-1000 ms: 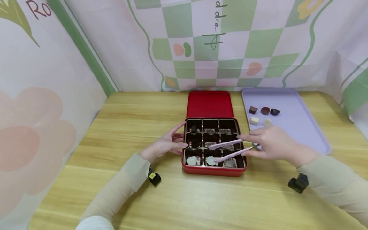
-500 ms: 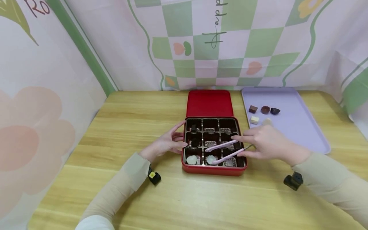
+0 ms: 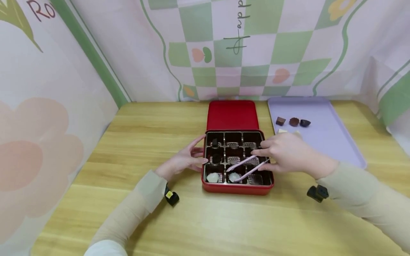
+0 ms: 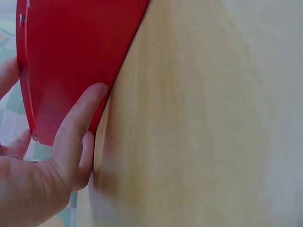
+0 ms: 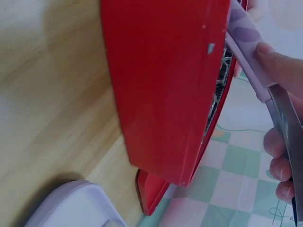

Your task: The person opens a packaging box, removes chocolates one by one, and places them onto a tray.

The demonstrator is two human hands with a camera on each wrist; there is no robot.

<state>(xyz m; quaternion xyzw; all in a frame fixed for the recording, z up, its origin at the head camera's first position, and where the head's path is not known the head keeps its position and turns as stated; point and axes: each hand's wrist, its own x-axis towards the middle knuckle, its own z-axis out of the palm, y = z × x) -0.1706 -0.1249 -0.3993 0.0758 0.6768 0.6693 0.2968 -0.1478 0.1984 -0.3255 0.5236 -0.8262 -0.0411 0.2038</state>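
Observation:
My right hand (image 3: 289,153) grips pink-armed tongs (image 3: 241,163), their two arms spread over the front of a red tin (image 3: 237,189). The tips stand by a white scalloped chocolate (image 3: 234,176) in the front middle compartment; contact cannot be told. A white chocolate (image 3: 213,177) lies in the front left compartment, a dark round one (image 3: 216,158) behind it, and a dark angular one (image 3: 215,143) at the back left. My left hand (image 3: 182,163) rests against the tin's left side; in the left wrist view the thumb (image 4: 80,120) lies along its red wall.
Behind the tin lies its opened red lid (image 3: 232,115). At the right, a lilac tray (image 3: 336,142) bears dark chocolates (image 3: 294,122) and white pieces partly hidden by my right hand. A patterned cloth (image 3: 230,71) hangs behind the wooden table (image 3: 150,131).
My right hand has moved left over the tin with the tongs, covering more of the tray's white pieces. The white scalloped chocolate stays in its compartment. My left hand keeps its place.

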